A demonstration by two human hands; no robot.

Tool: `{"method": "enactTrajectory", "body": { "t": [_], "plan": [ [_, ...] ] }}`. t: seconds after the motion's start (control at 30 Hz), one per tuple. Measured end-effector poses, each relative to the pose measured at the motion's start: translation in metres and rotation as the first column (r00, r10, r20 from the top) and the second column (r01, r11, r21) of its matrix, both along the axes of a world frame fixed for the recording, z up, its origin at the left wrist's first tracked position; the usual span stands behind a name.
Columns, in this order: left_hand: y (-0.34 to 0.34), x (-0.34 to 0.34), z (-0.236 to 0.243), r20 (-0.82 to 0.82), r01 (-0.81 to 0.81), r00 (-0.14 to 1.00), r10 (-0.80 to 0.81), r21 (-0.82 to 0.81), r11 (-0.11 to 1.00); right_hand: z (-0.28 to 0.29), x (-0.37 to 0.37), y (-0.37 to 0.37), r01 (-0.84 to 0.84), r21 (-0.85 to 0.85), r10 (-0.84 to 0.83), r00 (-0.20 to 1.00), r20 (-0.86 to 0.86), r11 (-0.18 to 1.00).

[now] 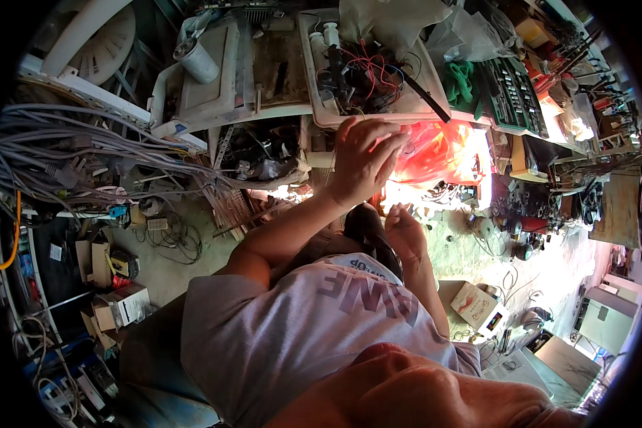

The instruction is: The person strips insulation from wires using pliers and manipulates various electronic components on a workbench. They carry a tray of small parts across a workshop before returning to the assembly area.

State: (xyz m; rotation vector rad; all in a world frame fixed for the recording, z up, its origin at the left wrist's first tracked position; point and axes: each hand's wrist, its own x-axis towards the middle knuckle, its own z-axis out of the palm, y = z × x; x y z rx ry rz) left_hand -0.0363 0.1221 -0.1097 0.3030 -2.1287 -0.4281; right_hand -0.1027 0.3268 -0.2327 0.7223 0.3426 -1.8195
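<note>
My left hand (367, 160) is raised in front of a pale plastic bin (321, 85), its fingers bent and spread apart. I see nothing clearly held in it. Just beyond its fingertips is a bright red translucent plastic bag (435, 153), strongly lit from behind. Lower and to the right, my right hand (405, 234) is closed, thumb and fingertips drawn together. Whatever it may pinch is too small and washed out by glare to name. Red and black wires (372, 75) lie tangled inside the bin, and a black strip (426, 98) slants over its front edge.
Thick grey cables (85, 146) spread along the left shelf. A metal can (196, 60) stands on a plastic box lid (210, 85). Green gloves (460, 82) lie beside a dark green tool case (513, 93). Cardboard boxes (478, 308) and loose wires are on the floor.
</note>
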Motion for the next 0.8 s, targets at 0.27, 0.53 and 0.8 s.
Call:
{"method": "enactTrajectory", "body": {
  "t": [0.27, 0.53, 0.8],
  "plan": [
    [-0.029, -0.012, -0.034, 0.166, -0.249, 0.943, 0.290, -0.227, 0.942, 0.016, 0.015, 0.003, -0.458, -0.099, 0.464, 0.884, 0.056, 0.884],
    [-0.073, -0.024, -0.044, 0.089, -0.361, 0.913, 0.399, -0.284, 0.888, 0.021, 0.015, -0.027, -0.314, 0.195, 0.335, 0.938, -0.087, 0.929],
    [-0.094, -0.031, -0.046, 0.125, -0.360, 0.903, 0.411, -0.301, 0.883, -0.003, 0.005, -0.003, -0.253, 0.109, 0.263, 0.961, -0.085, 0.961]
  ]
}}
